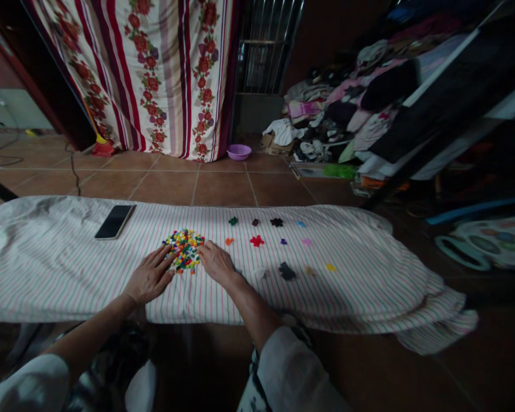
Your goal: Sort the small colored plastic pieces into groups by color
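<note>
Right grip (217,263) curled at the right edge of the multicoloured pile of small pieces (184,250) on striped cloth (369,286); can't tell if I'm pinching one. Left grip (150,276) spread at its left edge. Single-colour clusters (257,241) lie right. Sorting, I judge; next pick calls for a fine pinch.

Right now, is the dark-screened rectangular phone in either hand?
No, the dark-screened rectangular phone lies on the white striped cloth, apart from the left hand and the right hand.

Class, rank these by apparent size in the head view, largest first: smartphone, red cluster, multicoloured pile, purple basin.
1. Multicoloured pile
2. Smartphone
3. Purple basin, though farther from the camera
4. Red cluster
</note>
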Tool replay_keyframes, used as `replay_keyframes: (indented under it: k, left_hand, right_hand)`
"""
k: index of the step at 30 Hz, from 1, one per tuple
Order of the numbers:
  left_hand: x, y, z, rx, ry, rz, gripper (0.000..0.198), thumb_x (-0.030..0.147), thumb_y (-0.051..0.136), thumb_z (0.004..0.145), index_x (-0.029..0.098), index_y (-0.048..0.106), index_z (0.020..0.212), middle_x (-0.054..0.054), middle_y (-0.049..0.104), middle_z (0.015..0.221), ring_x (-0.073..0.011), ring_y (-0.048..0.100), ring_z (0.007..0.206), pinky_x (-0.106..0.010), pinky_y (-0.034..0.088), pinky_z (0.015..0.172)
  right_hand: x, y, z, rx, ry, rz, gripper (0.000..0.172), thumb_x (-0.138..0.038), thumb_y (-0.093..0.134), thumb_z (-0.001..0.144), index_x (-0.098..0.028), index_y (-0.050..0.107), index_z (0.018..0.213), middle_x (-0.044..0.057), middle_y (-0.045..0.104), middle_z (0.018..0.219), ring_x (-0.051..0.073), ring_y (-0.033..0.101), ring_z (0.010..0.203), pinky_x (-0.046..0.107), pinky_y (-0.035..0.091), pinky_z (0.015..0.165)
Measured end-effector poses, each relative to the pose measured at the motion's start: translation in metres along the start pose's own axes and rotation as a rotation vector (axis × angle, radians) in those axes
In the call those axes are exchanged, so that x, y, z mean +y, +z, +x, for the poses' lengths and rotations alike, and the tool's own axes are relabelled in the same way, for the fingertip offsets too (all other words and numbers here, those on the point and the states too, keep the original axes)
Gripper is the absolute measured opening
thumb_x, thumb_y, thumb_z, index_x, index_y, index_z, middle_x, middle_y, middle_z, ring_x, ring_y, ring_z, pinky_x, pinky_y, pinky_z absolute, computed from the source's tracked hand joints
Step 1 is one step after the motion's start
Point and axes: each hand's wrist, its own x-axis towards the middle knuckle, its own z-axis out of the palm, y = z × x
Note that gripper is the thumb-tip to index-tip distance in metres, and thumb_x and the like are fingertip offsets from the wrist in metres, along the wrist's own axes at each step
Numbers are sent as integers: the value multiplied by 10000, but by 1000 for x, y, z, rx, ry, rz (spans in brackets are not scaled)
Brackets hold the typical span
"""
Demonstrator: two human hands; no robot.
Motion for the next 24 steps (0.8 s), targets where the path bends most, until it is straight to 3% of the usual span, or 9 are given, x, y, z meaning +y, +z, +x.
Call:
replay_keyframes:
  k: [13, 24]
  left_hand:
    - [-5, 2, 0, 27, 29, -40, 538, 386, 417, 963, 293, 397, 1492, -94, 416, 1560, -285, 361, 1459, -532, 428, 1134]
    - [-7, 3, -1, 64, 49, -37, 536, 382, 404, 956, 322, 395, 1489, -71, 439, 1548, -280, 387, 1445, -528, 446, 1122]
  right_hand:
    - [3, -7, -7, 80, -41, 69, 217, -197, 459, 977, -219, 624, 1116, 51, 663, 1115, 172, 633, 994, 275, 491, 865]
    - [45, -38, -35, 265, 67, 91, 249, -188, 431, 981, -224, 660, 1070, 61, 650, 1076, 175, 621, 992, 273, 484, 866]
